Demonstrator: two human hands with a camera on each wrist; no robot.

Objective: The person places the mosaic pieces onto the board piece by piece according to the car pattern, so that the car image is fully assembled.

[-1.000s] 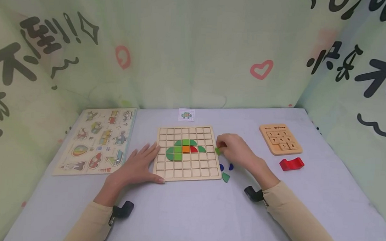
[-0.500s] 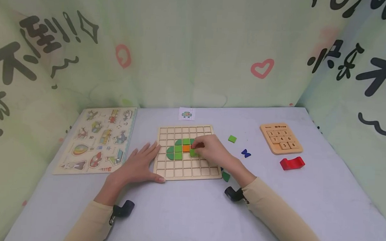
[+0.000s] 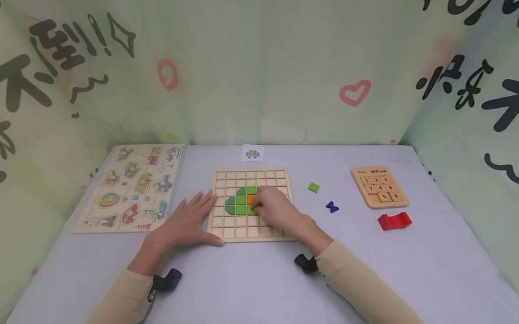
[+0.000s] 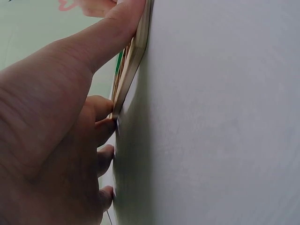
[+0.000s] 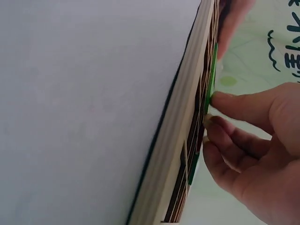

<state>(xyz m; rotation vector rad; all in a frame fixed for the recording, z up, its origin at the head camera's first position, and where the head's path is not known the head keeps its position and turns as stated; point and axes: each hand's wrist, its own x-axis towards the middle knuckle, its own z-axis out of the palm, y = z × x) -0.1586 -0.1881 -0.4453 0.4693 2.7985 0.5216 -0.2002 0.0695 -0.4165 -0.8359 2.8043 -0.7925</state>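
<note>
Rt hand (image 3: 275,209) pinching small green square tile (image 3: 252,210) over wooden grid board (image 3: 223,226); seat flat, square w/ cell. Lt hand (image 3: 187,222) flat, fingers straight, bracing board edge.

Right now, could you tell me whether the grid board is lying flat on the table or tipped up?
Flat: the grid board lies level on the table, with the left hand resting against its left edge.

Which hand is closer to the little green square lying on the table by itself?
The right hand. It rests on the wooden grid board, just left of the small loose green square tile. The left hand lies flat at the board's far left edge, much farther away.
</note>
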